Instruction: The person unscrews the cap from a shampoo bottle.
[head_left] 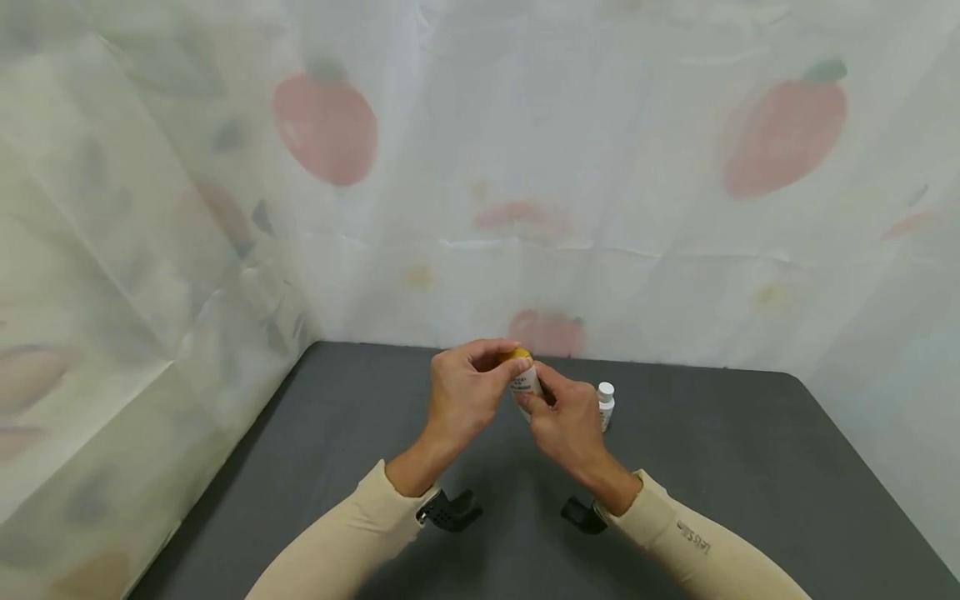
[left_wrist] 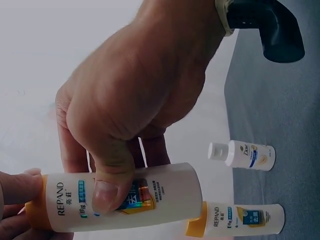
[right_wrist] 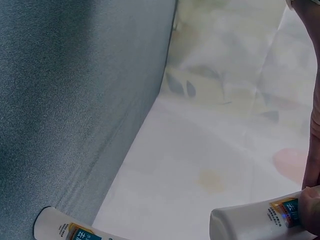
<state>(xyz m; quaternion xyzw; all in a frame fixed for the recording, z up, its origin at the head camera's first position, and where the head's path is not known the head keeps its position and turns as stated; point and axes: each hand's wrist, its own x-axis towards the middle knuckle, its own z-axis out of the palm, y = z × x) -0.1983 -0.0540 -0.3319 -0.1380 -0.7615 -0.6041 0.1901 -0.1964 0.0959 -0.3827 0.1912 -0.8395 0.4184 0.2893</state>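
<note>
Both hands hold one white shampoo bottle (left_wrist: 170, 195) with a yellow-orange cap (left_wrist: 39, 212), raised over the table and slightly tilted, cap upward. My left hand (head_left: 467, 387) pinches the cap from above between thumb and fingers. Lower down, my right hand (head_left: 573, 421) grips the body, its thumb across the label, as the left wrist view shows. On the table a matching shampoo bottle (left_wrist: 245, 220) stands upright; the hands hide it in the head view. Beside it stands a smaller white Dove bottle (head_left: 606, 404) with a white cap, just right of my right hand.
The dark grey table (head_left: 720, 483) reaches back to a pale curtain (head_left: 600, 150) printed with fruit. Another curtain side (head_left: 112, 292) runs along the left edge. Black wrist devices hang beneath both forearms.
</note>
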